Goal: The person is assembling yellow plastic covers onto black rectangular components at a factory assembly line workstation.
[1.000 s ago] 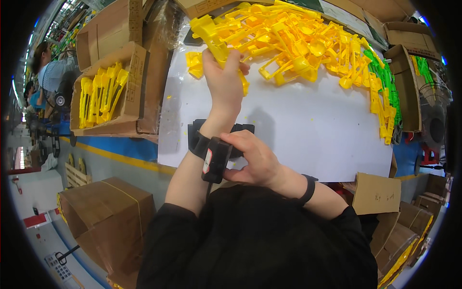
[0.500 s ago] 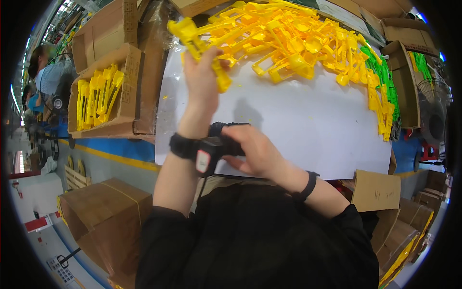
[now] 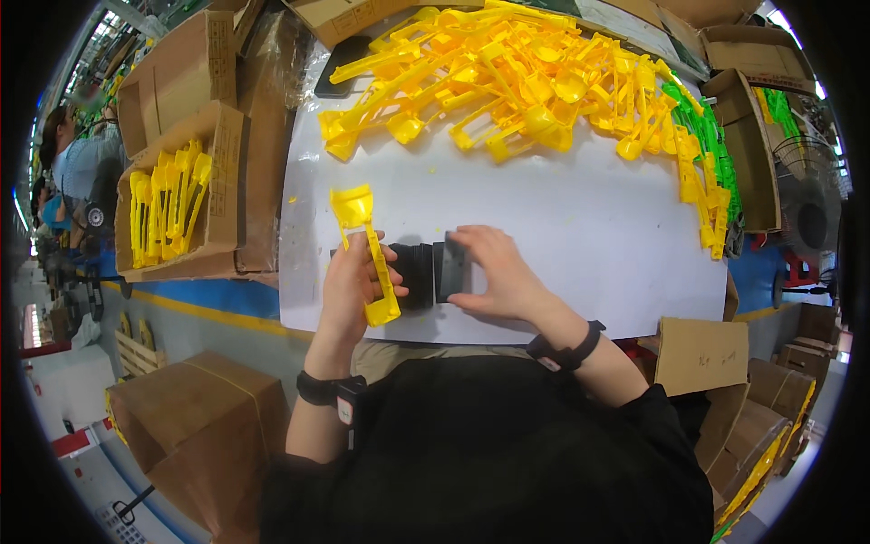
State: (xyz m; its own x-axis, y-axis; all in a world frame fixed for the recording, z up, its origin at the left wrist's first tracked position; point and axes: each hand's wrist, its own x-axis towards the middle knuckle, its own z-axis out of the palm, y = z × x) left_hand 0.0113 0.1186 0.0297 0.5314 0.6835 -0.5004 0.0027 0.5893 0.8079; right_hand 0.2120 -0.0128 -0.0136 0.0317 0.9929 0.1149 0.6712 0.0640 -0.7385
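In my left hand [image 3: 349, 286] is a long yellow plastic piece [image 3: 379, 272], with a scoop-like end pointing away from me and a slotted shaft running down toward my wrist. My fingers curl round its lower half. To the right, a row of thin black strips [image 3: 416, 276] lies packed together on the white tabletop [image 3: 544, 218]. My right hand [image 3: 497, 272] pinches a dark grey flat strip [image 3: 450, 270] at both ends, thumb near and fingers far, just beside that row. A slightly blurred edge hides whether this strip still touches the table.
A heap of similar yellow pieces [image 3: 535, 82] spreads across the table's far side, with green pieces [image 3: 707, 136] at its right end. On the left, an open carton [image 3: 227, 195] holds several yellow pieces standing up. A dark flat object [image 3: 333, 82] lies at the far left.
My left hand has come back from the heap with the yellow piece, bringing it near me. My right hand has shifted right and now grips a dark strip. The black row has come into view.
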